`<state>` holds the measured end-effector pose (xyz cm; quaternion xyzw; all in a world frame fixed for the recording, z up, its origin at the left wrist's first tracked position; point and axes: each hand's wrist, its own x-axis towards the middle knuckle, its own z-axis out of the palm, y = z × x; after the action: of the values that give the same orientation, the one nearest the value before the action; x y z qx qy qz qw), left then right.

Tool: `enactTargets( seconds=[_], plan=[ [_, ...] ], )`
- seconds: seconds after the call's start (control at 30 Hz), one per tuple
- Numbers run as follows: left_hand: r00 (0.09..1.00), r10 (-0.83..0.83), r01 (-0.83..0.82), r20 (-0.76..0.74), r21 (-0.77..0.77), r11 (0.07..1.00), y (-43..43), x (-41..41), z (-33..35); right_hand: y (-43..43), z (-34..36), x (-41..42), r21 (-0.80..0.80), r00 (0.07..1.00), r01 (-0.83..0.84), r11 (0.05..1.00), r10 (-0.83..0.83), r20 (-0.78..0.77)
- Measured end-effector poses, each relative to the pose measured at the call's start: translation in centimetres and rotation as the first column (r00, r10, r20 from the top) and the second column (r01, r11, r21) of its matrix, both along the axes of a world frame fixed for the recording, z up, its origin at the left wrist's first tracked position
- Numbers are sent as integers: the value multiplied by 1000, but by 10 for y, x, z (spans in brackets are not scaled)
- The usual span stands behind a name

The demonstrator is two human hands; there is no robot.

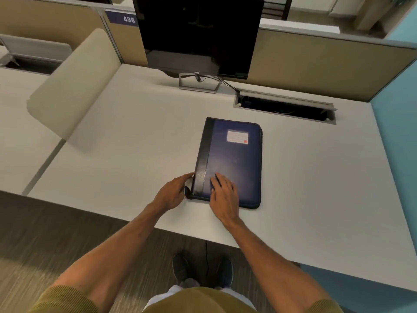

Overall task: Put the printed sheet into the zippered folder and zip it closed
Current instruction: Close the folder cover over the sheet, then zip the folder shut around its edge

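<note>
A dark blue zippered folder (234, 159) with a black spine strip and a white label lies shut and flat on the white desk (135, 141). My left hand (172, 193) curls around the folder's near left corner, fingertips touching the spine edge by the zipper end. My right hand (224, 195) rests flat on the cover near its front edge, fingers spread. No printed sheet is visible anywhere on the desk.
A black monitor (198, 35) on a stand sits at the back of the desk, its cable running to an open cable hatch (284, 107) at the back right. A beige divider panel (74, 86) rises on the left. The desk's front edge is just below my hands.
</note>
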<state>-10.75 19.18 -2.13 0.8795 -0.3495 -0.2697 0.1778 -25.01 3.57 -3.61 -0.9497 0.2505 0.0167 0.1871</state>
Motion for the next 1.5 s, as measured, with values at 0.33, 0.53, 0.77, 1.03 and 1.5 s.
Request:
enactTargets(
  seconds=[0.33,0.53,0.77,1.03,1.5],
  plan=[
    [978,-131,127,160,35,991,43,-12,-4,67,-1,-1,16,995,-58,998,56,88],
    [970,-135,133,201,24,991,58,-17,-10,96,-7,-6,112,999,43,993,-42,-7],
    [975,-124,118,184,39,992,57,-19,-7,114,-6,8,218,965,258,941,-261,-18],
    [973,-147,139,180,54,989,53,-16,-8,121,-8,16,218,932,357,908,-362,-17],
    [932,-206,167,297,149,975,44,-13,-11,105,-7,8,133,880,471,872,-475,0]
  ],
)
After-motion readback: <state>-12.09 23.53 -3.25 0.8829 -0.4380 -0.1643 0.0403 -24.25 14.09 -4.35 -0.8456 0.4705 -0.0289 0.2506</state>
